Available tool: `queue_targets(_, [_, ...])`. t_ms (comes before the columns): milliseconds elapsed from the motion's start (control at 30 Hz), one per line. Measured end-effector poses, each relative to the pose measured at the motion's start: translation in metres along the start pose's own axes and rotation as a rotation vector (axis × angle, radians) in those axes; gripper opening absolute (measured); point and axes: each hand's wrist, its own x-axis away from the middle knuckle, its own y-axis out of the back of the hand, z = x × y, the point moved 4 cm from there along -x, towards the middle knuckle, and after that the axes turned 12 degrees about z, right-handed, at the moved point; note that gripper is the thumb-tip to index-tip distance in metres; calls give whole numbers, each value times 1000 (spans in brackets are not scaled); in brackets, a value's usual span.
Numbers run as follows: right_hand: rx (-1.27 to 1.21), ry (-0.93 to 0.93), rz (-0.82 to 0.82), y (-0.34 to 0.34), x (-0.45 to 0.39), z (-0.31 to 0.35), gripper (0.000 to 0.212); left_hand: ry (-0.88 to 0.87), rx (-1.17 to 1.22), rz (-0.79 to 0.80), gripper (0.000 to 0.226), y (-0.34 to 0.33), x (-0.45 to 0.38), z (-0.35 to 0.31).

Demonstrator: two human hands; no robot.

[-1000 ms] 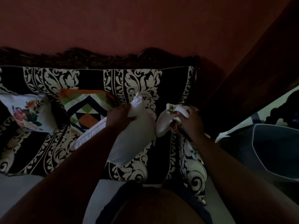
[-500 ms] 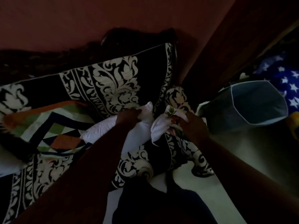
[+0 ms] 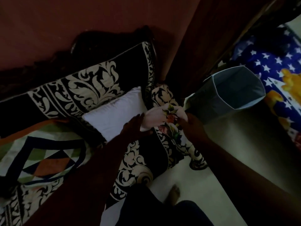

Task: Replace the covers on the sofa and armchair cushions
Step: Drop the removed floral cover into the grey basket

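A bare white cushion (image 3: 114, 116) lies on the black-and-cream patterned sofa (image 3: 91, 88), leaning against its backrest. A crumpled white cover with a flower print (image 3: 162, 118) hangs over the sofa's right armrest. My right hand (image 3: 190, 124) grips the cover at its right side. My left hand (image 3: 133, 126) has straight fingers and touches the cover's left edge, just past the cushion's corner.
A cushion with a green, orange and navy geometric cover (image 3: 40, 154) lies at the left on the seat. A grey fabric bin (image 3: 231, 93) stands open on the floor right of the armrest. A blue starred cloth (image 3: 273, 62) lies at the far right.
My left hand let go of the white cushion, which now lies flat on the sofa, and moved right to the cover. The view swung right towards the bin.
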Motion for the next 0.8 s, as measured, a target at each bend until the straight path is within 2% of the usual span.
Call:
queue_targets(67, [-210,9,5,12,15,5,16,3,12,1,140,-4,9,-7])
queue_targets(133, [-377,-6,-11,33,34,7,21,35,36,-16,147,-4,17,-18])
queue_targets(200, [-522,7,-3,50,48,14,31,81,205,-87,152,4,21,-30])
queue_targets(233, [-591,35,-5,64,59,18,28,71,328,-129,148,9,28,-47])
queue_targets(300, [-700,92,-1,94,85,26,26,32,549,-134,119,11,36,-77])
queue_targets(400, [-800,168,27,140,123,31,40,-44,538,-60,92,7,48,-134])
queue_targets(433, [-829,189,30,155,137,29,41,-91,522,-76,81,0,51,-153])
queue_targets(500, [-882,236,36,188,167,25,41,-170,586,-151,39,-8,72,-198])
queue_targets(567, [-894,250,12,223,193,14,45,-254,644,-225,17,-10,91,-243])
queue_targets(633, [-865,253,-74,261,221,-4,53,-326,695,-237,11,-9,111,-295])
queue_targets(700, [-802,225,-170,294,242,-26,60,-384,786,-148,10,-2,129,-350])
queue_targets(800, [-750,237,-284,331,278,-53,50,-525,873,104,41,11,154,-431])
